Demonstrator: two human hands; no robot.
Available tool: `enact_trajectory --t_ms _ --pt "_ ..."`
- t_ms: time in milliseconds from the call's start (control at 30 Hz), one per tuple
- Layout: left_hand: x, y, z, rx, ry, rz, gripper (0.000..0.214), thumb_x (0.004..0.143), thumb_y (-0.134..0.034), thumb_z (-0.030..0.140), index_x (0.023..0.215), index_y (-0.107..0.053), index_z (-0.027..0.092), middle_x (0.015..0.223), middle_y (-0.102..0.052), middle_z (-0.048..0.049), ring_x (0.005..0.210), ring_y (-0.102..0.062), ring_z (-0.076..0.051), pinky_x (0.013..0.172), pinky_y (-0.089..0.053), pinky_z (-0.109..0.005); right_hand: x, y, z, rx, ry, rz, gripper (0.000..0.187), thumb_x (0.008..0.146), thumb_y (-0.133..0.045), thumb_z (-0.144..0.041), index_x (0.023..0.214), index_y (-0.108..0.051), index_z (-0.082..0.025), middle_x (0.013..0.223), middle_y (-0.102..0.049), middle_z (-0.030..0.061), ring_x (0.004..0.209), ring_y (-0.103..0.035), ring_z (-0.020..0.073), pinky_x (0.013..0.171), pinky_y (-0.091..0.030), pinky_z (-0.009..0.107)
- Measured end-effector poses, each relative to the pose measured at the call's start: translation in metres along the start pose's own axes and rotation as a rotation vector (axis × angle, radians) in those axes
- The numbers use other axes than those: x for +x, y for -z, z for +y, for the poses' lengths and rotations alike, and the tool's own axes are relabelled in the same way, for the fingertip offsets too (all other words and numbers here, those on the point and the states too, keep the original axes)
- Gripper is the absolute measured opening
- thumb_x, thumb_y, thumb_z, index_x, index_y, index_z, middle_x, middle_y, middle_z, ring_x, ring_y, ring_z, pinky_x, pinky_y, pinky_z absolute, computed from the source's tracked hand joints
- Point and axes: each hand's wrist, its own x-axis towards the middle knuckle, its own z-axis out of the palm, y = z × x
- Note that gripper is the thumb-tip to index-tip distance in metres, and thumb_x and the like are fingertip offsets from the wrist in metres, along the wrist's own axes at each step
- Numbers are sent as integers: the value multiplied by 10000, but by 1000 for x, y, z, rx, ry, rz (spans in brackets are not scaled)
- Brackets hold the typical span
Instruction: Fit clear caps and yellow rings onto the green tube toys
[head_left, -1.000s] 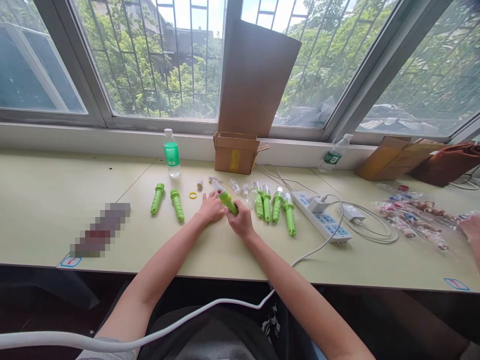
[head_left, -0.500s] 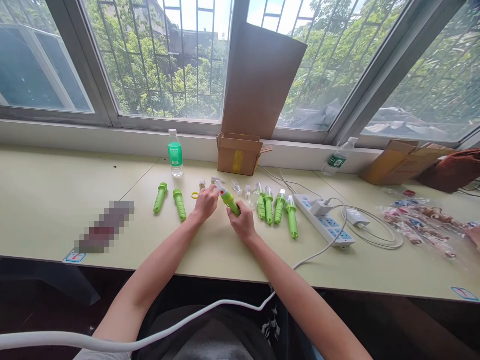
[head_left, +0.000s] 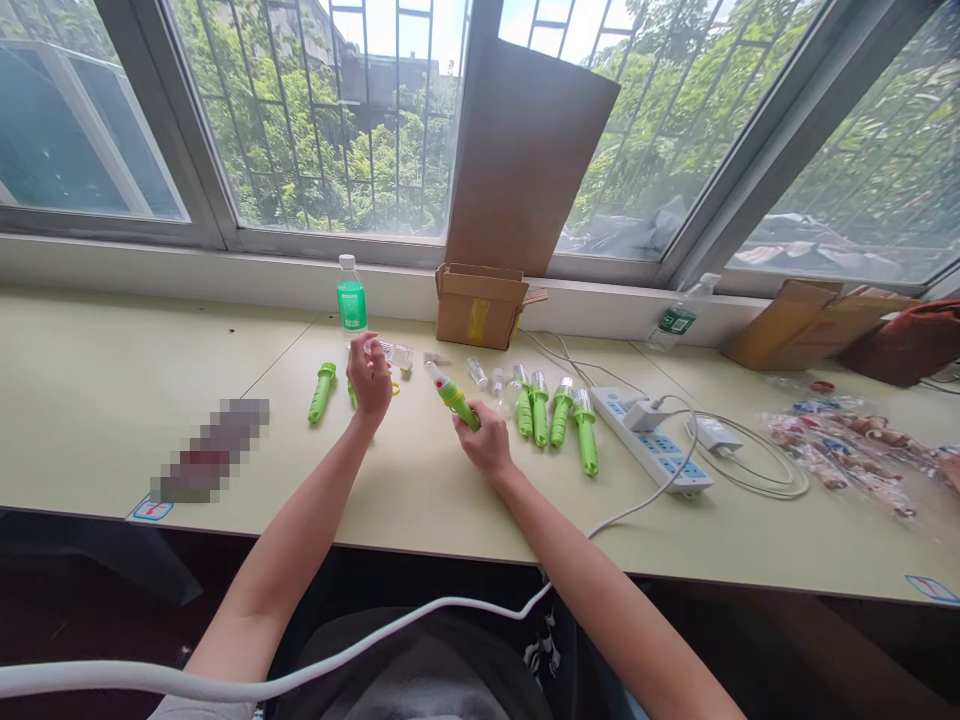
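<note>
My right hand (head_left: 487, 440) is wrapped round a green handle with a white tip (head_left: 453, 396). The handle leans up to the left, and a small red spot shows just below its tip. Closer to the bottle, my left hand (head_left: 370, 382) is raised with its fingers curled on a clear plastic tube (head_left: 395, 353) that sticks out to the right. One green handle (head_left: 322, 393) lies left of that hand, and another is mostly hidden behind it. A yellow ring (head_left: 396, 389) shows beside the left fingers. Several green handles with clear tops (head_left: 560, 412) lie right of my right hand.
Small clear parts (head_left: 477, 373) lie beyond my right hand. A white power strip (head_left: 651, 445) with plugs and cables is at the right. A green-labelled bottle (head_left: 351, 293) and a cardboard box (head_left: 480, 308) stand at the back. Bagged items (head_left: 847, 440) lie far right.
My left hand has moved left and up, away from the white tip, and a clear tube now shows in its fingers. My right hand stays nearly in place with the green handle.
</note>
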Motion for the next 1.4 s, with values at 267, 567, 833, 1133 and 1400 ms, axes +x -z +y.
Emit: enact_trajectory --t_ms 267,567,833,1133,1400 --pt "-20 -9 6 37 -110 -237 286 939 -413 379 1056 -599 197 898 -617 -54 681 -542 -121 549 -425 -215 1 -1 2 43 14 -10 166 803 -551 -320 881 -637 -201 774 -628 26 680 -538 166 612 -391 261" --pt "-8 -7 -2 -22 52 63 327 957 -372 441 1069 -550 191 781 -553 -17 589 -509 -104 547 -422 -231 1 -4 3 26 25 -44 177 794 -562 -304 915 -650 -211 814 -646 38 704 -563 180 634 -415 278" --pt "-43 -22 9 -197 121 -532 367 856 -566 461 1124 -501 219 794 -576 1 589 -594 -104 472 -492 -207 0 -2 4 86 27 17 235 782 -612 -368 913 -575 -176 767 -601 38 673 -545 170 632 -427 279" --pt "-40 -20 5 -183 144 -491 368 846 -580 457 1113 -503 215 784 -581 9 583 -611 -101 474 -512 -205 -1 -3 4 -19 26 -63 283 914 -458 -427 983 -619 -204 853 -644 60 741 -570 185 631 -392 275" --pt "-39 -20 3 -184 180 -483 386 839 -580 468 1117 -505 211 766 -564 13 587 -610 -106 459 -519 -207 -1 -3 7 48 41 -46 243 836 -576 -408 942 -568 -189 850 -627 50 745 -563 184 653 -416 276"
